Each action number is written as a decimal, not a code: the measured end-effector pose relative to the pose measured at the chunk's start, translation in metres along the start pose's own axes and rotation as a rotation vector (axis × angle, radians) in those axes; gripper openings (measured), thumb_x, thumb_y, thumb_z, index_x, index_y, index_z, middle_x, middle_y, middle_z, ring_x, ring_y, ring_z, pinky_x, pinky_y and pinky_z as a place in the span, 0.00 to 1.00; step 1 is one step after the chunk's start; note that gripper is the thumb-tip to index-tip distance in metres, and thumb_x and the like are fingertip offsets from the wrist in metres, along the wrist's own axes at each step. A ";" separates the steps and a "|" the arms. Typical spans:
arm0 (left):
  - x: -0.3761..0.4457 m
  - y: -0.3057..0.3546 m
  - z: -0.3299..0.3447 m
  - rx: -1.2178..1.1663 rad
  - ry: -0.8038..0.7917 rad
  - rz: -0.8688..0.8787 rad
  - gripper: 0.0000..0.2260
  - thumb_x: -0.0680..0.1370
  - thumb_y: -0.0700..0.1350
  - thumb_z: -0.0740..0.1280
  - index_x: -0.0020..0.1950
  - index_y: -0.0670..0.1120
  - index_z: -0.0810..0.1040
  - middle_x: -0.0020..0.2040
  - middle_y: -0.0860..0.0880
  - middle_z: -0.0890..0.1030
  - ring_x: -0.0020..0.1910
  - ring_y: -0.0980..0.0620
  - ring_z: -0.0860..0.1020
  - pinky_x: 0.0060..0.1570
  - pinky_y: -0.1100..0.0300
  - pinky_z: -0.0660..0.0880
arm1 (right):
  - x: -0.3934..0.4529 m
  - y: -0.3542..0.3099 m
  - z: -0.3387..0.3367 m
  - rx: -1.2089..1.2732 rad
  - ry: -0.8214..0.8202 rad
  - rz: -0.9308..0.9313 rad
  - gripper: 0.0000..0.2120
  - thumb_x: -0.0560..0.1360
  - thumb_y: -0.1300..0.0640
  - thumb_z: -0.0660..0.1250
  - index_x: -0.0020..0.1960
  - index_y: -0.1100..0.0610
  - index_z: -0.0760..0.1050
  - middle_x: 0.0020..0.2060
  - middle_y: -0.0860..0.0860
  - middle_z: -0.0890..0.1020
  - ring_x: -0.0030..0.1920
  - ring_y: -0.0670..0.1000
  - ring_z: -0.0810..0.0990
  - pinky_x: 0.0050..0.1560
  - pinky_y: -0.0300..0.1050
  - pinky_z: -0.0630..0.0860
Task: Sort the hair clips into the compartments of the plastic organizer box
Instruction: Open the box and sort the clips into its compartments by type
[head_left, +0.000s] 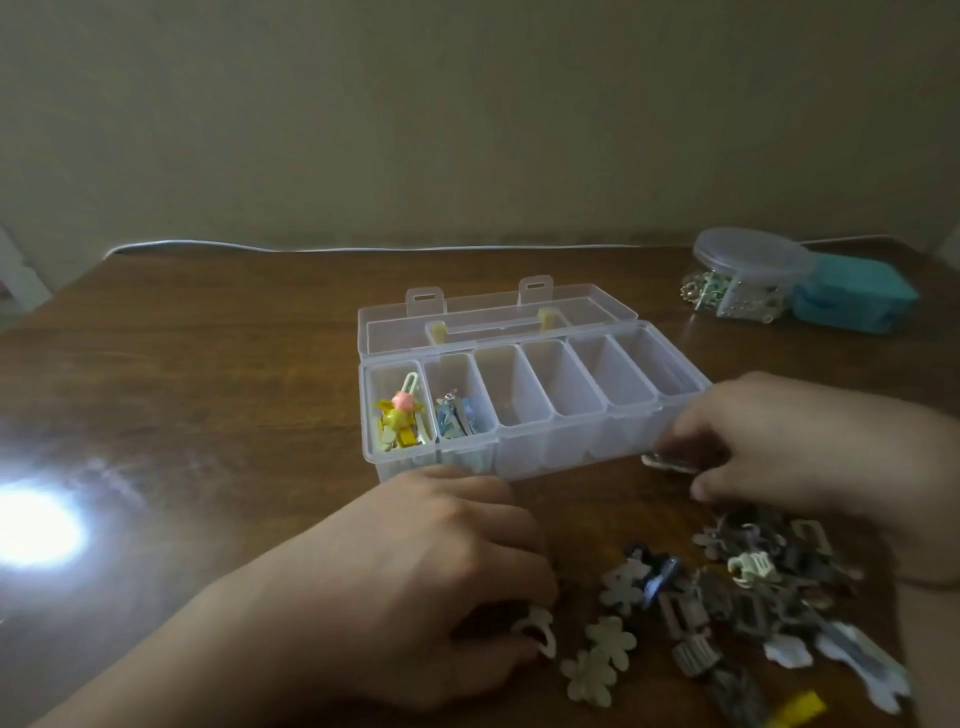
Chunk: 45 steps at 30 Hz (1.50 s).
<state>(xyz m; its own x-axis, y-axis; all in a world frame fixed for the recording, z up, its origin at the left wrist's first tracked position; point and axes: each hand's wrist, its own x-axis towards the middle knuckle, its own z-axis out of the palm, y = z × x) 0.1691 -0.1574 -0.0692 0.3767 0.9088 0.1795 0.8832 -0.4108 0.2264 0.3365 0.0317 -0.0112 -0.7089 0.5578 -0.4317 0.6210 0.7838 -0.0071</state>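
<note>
**Risk Assessment: Mis-sorting and Box Displacement While Both Hands Are Working**

A bright glare patch (36, 530) is lying on the dark brown wooden table (208, 364) at the far left and is washing out that area; any clip sliding there would be hard to see.

The left hand (415, 571) is resting near the front left corner of the box, its fingers curled around a cream flower-shaped hair clip (537, 631). The grip appears to be at the clip's edge only, so the clip could slip out on the lift.

The clear plastic organizer box with six compartments (519, 447) is standing open, its lid (493, 317) folded back. The first compartment from the left is holding yellow and pink hair clips (401, 418); the second is holding blue and silver hair clips (456, 418); the remaining four appear empty. A clip dropped from height could bounce over a low divider into the wrong compartment.

The loose pile of cream, grey and blue hair clips (727, 597) is lying in front of the box, toward the right. The clips are overlapping, so lifting one could drag a neighbour along.

The right hand (789, 441) is hovering at the front right corner of the box, its fingers pinching a small pale hair clip (667, 462). Whether the hand is touching the box cannot be told; a nudge here would likely shift the light box.

At the far right, a round clear plastic container (743, 275) and a teal plastic case (852, 299) are standing well apart from the work.
</note>
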 end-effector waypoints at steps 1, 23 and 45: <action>-0.002 -0.001 -0.003 0.000 0.000 -0.003 0.08 0.76 0.55 0.68 0.51 0.54 0.82 0.49 0.56 0.81 0.48 0.56 0.77 0.48 0.58 0.74 | 0.000 -0.009 0.002 -0.042 0.016 -0.007 0.17 0.75 0.51 0.69 0.62 0.39 0.74 0.52 0.41 0.78 0.50 0.43 0.78 0.53 0.44 0.79; -0.022 -0.047 -0.006 0.059 0.510 -0.659 0.36 0.68 0.73 0.64 0.72 0.58 0.67 0.69 0.57 0.67 0.70 0.54 0.61 0.66 0.51 0.67 | 0.045 -0.079 0.017 0.586 0.720 -0.440 0.12 0.73 0.40 0.62 0.47 0.44 0.80 0.43 0.36 0.78 0.54 0.39 0.74 0.54 0.42 0.72; -0.014 -0.047 -0.005 0.084 0.399 -0.493 0.34 0.74 0.71 0.58 0.77 0.60 0.59 0.77 0.58 0.65 0.79 0.53 0.54 0.75 0.36 0.55 | 0.023 0.032 -0.002 0.769 1.114 -0.177 0.06 0.75 0.50 0.69 0.40 0.45 0.81 0.35 0.42 0.84 0.32 0.46 0.79 0.41 0.52 0.79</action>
<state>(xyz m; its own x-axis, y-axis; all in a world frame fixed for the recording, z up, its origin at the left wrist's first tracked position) 0.1209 -0.1512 -0.0776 -0.1979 0.8857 0.4200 0.9513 0.0702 0.3002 0.3391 0.0701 -0.0192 -0.4619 0.6759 0.5743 0.2630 0.7227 -0.6391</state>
